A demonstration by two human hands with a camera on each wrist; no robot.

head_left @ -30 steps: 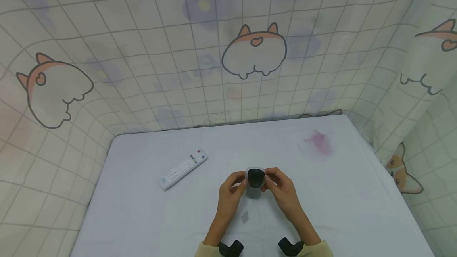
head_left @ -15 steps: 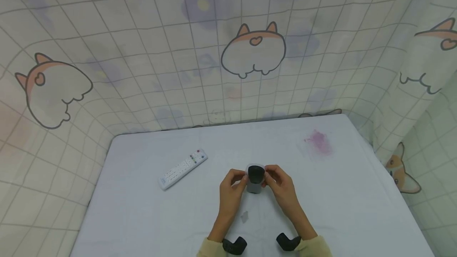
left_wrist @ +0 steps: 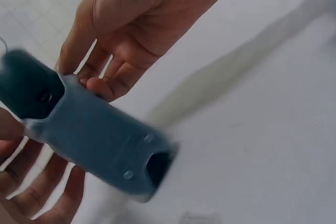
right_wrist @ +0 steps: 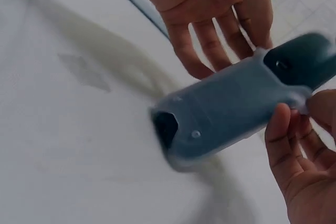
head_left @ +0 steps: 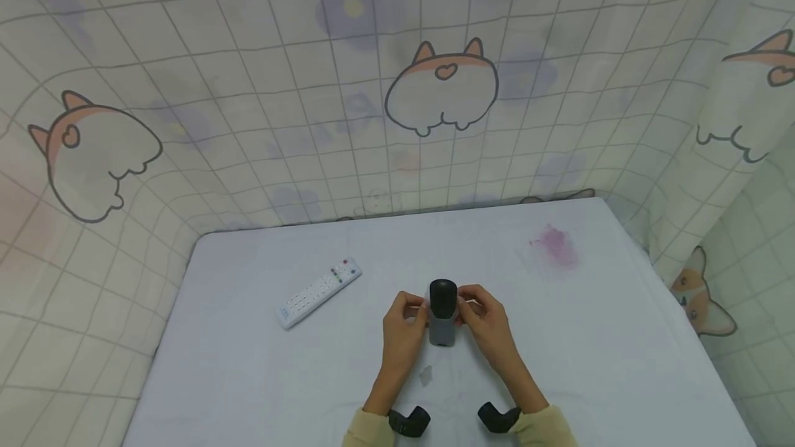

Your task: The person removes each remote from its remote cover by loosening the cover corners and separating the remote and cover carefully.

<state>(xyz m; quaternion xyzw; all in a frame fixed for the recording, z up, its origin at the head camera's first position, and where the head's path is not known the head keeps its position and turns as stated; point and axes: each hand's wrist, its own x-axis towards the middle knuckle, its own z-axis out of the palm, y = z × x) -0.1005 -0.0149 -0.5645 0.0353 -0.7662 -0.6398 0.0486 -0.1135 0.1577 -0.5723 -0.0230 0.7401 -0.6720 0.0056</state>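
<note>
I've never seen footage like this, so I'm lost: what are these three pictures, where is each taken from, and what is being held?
No machine here: a person works with two bare hands. The wide picture comes from a camera on the person's head, looking down at a white table walled in by a cartoon-print curtain. The two close-ups come from cameras strapped to each wrist. The left hand and right hand together hold a small grey device with a black top, fingers pinching it from both sides near the top. A white remote control lies on the table to the left, and a pink stain marks the far right.
</note>
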